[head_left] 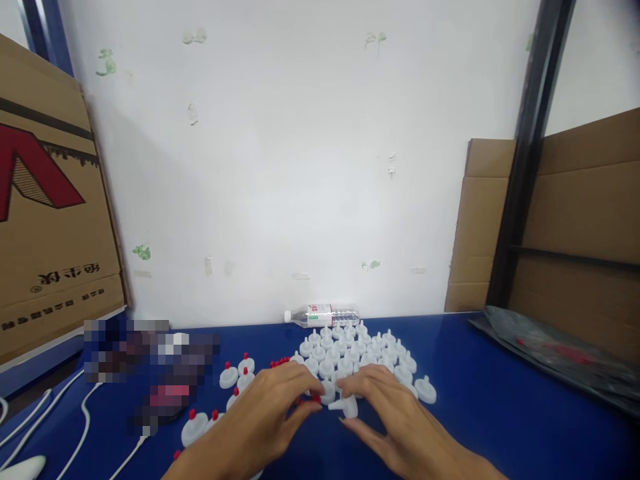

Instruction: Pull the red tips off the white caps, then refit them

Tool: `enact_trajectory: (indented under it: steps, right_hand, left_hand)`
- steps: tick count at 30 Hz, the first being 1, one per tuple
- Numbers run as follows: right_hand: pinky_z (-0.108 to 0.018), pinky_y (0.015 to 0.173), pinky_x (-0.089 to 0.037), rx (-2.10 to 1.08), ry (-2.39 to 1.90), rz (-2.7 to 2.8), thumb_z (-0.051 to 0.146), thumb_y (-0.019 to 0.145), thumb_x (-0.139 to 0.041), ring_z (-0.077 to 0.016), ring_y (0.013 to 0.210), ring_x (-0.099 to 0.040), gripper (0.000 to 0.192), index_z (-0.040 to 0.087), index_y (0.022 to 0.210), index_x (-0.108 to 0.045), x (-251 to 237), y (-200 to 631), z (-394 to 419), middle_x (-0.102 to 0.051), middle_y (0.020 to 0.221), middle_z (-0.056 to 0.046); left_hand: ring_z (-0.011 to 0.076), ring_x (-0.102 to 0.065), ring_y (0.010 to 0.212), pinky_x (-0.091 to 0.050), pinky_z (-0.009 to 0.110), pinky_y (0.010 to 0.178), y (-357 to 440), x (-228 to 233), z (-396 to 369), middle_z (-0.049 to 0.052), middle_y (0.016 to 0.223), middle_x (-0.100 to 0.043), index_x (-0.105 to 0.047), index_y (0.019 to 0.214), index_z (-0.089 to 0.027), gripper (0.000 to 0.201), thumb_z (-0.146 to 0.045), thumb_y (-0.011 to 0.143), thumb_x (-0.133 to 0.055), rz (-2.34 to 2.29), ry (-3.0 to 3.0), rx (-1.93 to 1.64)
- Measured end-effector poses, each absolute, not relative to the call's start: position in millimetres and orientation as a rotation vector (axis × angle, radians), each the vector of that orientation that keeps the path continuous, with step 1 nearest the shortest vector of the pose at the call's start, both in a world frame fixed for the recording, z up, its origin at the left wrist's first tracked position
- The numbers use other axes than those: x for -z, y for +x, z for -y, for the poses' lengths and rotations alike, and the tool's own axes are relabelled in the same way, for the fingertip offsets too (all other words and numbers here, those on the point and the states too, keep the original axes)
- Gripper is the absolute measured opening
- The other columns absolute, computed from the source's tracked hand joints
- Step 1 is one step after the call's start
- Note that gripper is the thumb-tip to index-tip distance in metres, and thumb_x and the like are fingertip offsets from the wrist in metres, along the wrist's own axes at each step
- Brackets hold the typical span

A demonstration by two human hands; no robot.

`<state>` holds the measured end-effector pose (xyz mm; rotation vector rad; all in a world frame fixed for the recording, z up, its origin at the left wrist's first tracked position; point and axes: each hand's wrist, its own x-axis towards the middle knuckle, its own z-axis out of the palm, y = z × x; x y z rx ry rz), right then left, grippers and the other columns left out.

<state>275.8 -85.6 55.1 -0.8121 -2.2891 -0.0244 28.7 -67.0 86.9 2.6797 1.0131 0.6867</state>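
My left hand (273, 403) pinches a small red cap (316, 399) between thumb and fingertips. Beside it, my right hand (395, 410) grips a white plastic nozzle lid (349, 407) tipped on its side, its spout toward the red cap. Cap and lid are close but apart. Behind both hands stand many white nozzle lids (345, 366) without red tips, spouts up. A small heap of loose red caps (280, 362) lies behind my left hand and is partly hidden. To the left, several lids (229, 377) carry red caps on their spouts; my left forearm covers some.
A clear plastic bottle (325, 315) lies against the white wall on the blue table (450, 353). Cardboard stands at left (60, 280) and right (480, 227). A grey plastic bag (560, 353) lies at right. White cables (86, 417) and blurred-out items are at left.
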Motion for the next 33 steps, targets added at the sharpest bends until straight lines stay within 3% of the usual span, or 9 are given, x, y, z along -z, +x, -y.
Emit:
enact_trajectory:
  steps: [7,15,19,25,28,30,33]
  right_hand:
    - [-0.035,0.084,-0.055,0.059,-0.73,2.267,0.013,0.091,-0.068,-0.0209,0.095,-0.064,0.035,0.023,0.121,-0.052,-56.1,275.9,87.6,-0.068,0.103,-0.003]
    - [-0.034,0.083,-0.054,0.076,-0.673,2.214,0.02,0.1,-0.06,-0.0206,0.094,-0.064,0.007,0.022,0.105,-0.054,-55.4,275.8,87.2,-0.071,0.104,-0.005]
    - [-0.036,0.086,-0.054,0.161,-0.587,2.175,0.012,0.101,-0.055,-0.0215,0.095,-0.065,0.016,0.017,0.116,-0.056,-53.7,274.2,85.1,-0.073,0.097,-0.006]
    - [-0.034,0.078,-0.055,0.257,-0.493,2.059,0.008,0.1,-0.054,-0.021,0.087,-0.067,0.015,0.014,0.113,-0.06,-55.8,269.6,88.9,-0.074,0.086,-0.006]
    - [-0.035,0.075,-0.056,0.357,-0.441,2.023,0.008,0.097,-0.06,-0.0207,0.083,-0.069,0.009,0.016,0.097,-0.061,-56.7,268.9,91.0,-0.077,0.091,-0.008]
    - [-0.036,0.075,-0.056,0.46,-0.393,2.005,0.007,0.094,-0.064,-0.0211,0.084,-0.071,0.018,0.019,0.082,-0.057,-56.9,268.9,90.9,-0.078,0.1,-0.01]
    - [-0.036,0.079,-0.056,0.514,-0.409,2.006,0.008,0.095,-0.064,-0.0212,0.089,-0.072,0.017,0.019,0.083,-0.057,-58.3,268.7,89.9,-0.078,0.105,-0.011]
  left_hand:
    - [0.017,-0.068,0.088,-0.048,0.025,0.074,34.2,-66.2,62.8,0.002,0.102,-0.07,-0.069,0.109,-0.026,0.023,-0.01,0.099,-0.055,-0.885,2.881,-0.718]
    - [0.0193,-0.071,0.084,-0.046,0.026,0.063,42.9,-54.5,62.7,0.001,0.102,-0.073,-0.064,0.116,-0.026,0.023,-0.014,0.097,-0.062,-1.044,2.964,-0.793]
    - [0.021,-0.068,0.081,-0.042,0.027,0.06,47.0,-50.6,63.7,0.001,0.09,-0.072,-0.065,0.098,-0.023,0.01,-0.015,0.099,-0.059,-1.099,2.992,-0.849]
    - [0.0176,-0.065,0.08,-0.045,0.026,0.068,47.4,-50.5,66.4,0.002,0.092,-0.07,-0.06,0.105,-0.023,0.018,-0.015,0.105,-0.044,-0.856,2.811,-1.061]
    - [0.0172,-0.063,0.075,-0.042,0.027,0.064,47.0,-55.1,68.7,0.002,0.088,-0.07,-0.06,0.1,-0.022,0.02,-0.018,0.105,-0.041,-0.846,2.82,-1.048]
    - [0.0169,-0.061,0.071,-0.04,0.027,0.061,46.8,-60.4,71.5,0.002,0.086,-0.069,-0.061,0.097,-0.022,0.022,-0.02,0.105,-0.041,-0.859,2.839,-1.012]
    - [0.0164,-0.061,0.074,-0.041,0.027,0.064,45.1,-69.9,74.7,0.001,0.086,-0.07,-0.063,0.097,-0.023,0.023,-0.022,0.106,-0.042,-0.847,2.814,-0.987]
